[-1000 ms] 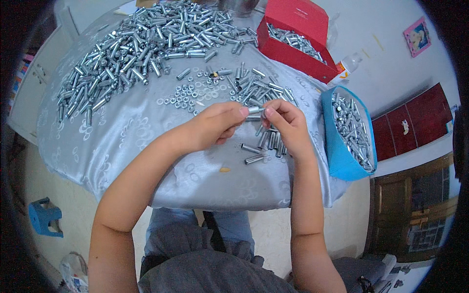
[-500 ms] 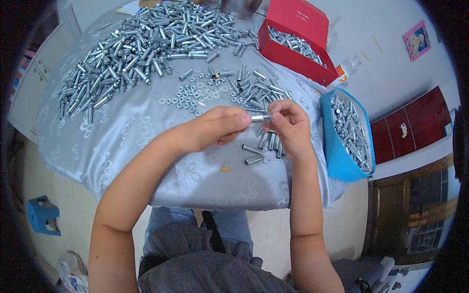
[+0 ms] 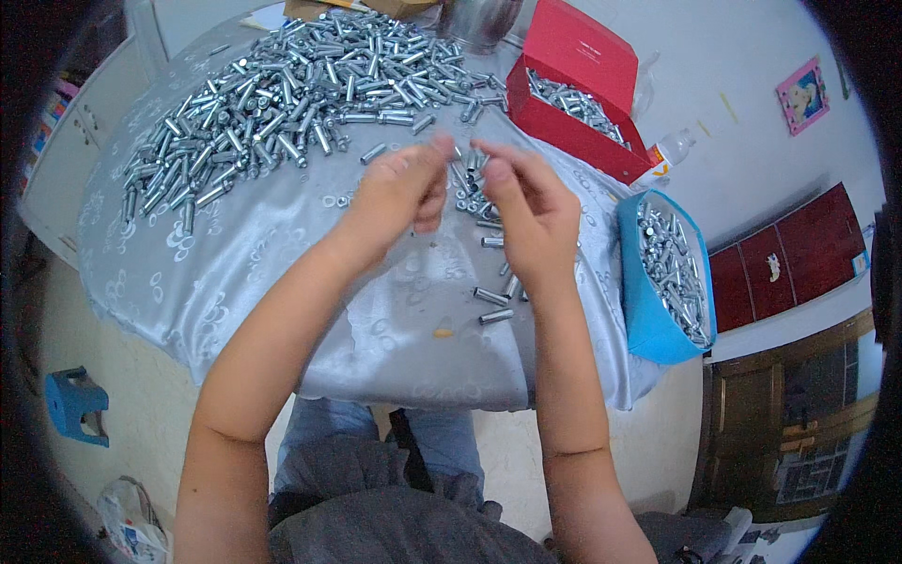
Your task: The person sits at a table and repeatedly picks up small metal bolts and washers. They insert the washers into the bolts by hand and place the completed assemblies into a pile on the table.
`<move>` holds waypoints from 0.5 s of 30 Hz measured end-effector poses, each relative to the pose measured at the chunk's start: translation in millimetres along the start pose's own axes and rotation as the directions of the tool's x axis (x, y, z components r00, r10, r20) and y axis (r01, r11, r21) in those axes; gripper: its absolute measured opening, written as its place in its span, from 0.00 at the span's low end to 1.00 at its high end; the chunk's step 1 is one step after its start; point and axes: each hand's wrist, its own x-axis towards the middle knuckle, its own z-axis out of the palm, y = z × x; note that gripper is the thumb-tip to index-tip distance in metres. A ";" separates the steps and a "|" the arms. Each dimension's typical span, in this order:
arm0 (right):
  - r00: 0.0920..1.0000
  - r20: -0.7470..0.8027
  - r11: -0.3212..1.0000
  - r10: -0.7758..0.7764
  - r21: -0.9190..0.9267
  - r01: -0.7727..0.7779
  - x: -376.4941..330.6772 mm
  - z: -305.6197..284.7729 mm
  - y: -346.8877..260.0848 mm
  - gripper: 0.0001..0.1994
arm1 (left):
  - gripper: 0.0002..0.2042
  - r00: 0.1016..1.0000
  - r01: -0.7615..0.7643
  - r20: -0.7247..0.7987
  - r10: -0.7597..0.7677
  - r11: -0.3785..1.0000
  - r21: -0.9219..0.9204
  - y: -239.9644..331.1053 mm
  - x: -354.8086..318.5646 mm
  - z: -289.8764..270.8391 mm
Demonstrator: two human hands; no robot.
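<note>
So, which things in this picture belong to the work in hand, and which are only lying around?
Likely belonging to the work:
metal sleeves near the right hand
nut beside the left hand
heaped sleeve bolts
red box and blue bin, both holding metal parts

Probably unrelated:
plastic bottle
blue plastic stool

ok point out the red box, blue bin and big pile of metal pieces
Red box [image 3: 569, 132]: head view, front wall
Blue bin [image 3: 638, 293]: head view, left outer wall
Big pile of metal pieces [image 3: 305, 92]: head view, middle of the heap
</note>
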 end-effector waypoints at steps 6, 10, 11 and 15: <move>0.958 0.283 0.927 -0.048 -0.345 0.148 20.3 32.0 27.6 0.07 | 0.23 0.973 -0.165 -0.207 0.106 0.942 -0.293 27.1 9.4 -24.4; 0.865 0.499 0.743 -0.054 -0.559 0.369 24.3 56.5 47.1 0.09 | 0.23 0.956 -0.214 -0.254 0.149 0.943 -0.255 33.8 3.4 -28.7; 0.856 0.516 0.745 -0.030 -0.559 0.363 25.5 58.4 53.7 0.09 | 0.23 0.958 -0.195 -0.255 0.129 0.947 -0.254 33.3 5.0 -27.8; 0.844 0.533 0.736 0.062 -0.595 0.321 26.0 64.8 62.1 0.09 | 0.23 0.963 -0.169 -0.249 0.108 0.956 -0.238 30.4 8.2 -26.0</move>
